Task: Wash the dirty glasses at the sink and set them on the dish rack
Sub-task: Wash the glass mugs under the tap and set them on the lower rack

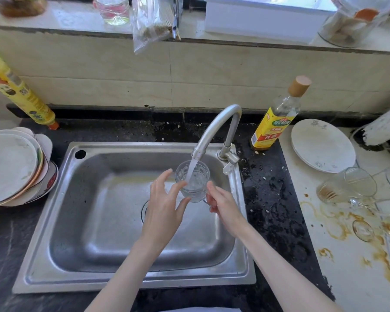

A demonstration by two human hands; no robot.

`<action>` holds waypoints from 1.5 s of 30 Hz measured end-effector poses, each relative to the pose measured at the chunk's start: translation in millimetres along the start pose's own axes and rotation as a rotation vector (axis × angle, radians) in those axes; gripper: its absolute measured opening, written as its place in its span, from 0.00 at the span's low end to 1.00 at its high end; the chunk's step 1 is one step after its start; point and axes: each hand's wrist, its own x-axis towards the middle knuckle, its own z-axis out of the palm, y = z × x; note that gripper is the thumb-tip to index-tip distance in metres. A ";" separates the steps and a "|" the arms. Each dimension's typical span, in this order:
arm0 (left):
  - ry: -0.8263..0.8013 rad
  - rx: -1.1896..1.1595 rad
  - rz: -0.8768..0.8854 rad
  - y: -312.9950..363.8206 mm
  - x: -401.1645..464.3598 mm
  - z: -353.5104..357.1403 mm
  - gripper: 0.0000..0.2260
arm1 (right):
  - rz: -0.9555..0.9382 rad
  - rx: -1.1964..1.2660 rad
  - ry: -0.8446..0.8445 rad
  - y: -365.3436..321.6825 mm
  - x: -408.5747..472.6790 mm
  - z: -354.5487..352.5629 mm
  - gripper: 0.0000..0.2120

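Observation:
A clear glass mug point(193, 180) stands upright under the faucet point(216, 129), over the steel sink point(61, 199). Water runs from the spout into the mug. My right hand point(223, 207) grips the mug's handle on its right side. My left hand point(164, 206) is beside the mug's left wall, fingers spread, fingertips touching or nearly touching the glass. Several dirty glasses point(345, 188) lie on their sides on the white counter at the right, amid brown spill stains. No dish rack is in view.
A stack of plates and bowls point(11, 167) sits left of the sink, with a yellow bottle point(20, 93) behind it. A cooking-wine bottle point(277, 118) stands behind the faucet. A white plate point(322, 145) lies at the right. Jars and bags line the windowsill.

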 end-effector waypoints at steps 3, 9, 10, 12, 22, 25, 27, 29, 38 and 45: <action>0.014 0.139 0.156 -1.8 2.9 -5.6 0.20 | -0.009 -0.012 -0.035 -5.7 1.0 -7.3 0.18; -0.102 0.242 0.397 -2.3 24.7 -8.6 0.11 | -0.075 -0.190 -0.095 -17.2 5.6 -14.1 0.19; -0.132 0.210 0.388 -2.2 29.0 -9.3 0.07 | -0.096 -0.246 -0.099 -19.1 6.9 -14.9 0.19; -0.219 0.101 0.316 -0.7 35.2 -12.4 0.04 | -0.109 -0.291 -0.091 -21.4 8.7 -17.3 0.20; -0.911 0.126 0.085 22.9 60.7 -31.4 0.09 | -0.107 -0.067 0.058 -23.7 5.1 -11.9 0.24; -1.091 0.325 0.160 30.2 68.4 -28.3 0.12 | -0.141 -0.058 0.100 -29.2 11.1 -8.0 0.26; -1.134 0.457 0.179 32.2 70.1 -26.1 0.15 | -0.171 -0.104 0.089 -32.3 14.3 -6.0 0.26; -1.176 0.479 0.162 32.0 71.2 -25.3 0.18 | -0.178 -0.158 0.088 -33.9 17.2 -5.0 0.27; -1.174 -0.447 -0.254 26.9 63.1 -14.1 0.14 | -0.147 -0.267 0.116 -34.9 35.3 -9.7 0.26; -0.847 -1.125 -0.672 15.6 56.1 -12.1 0.10 | 0.057 0.071 -0.033 -9.8 22.4 -32.1 0.16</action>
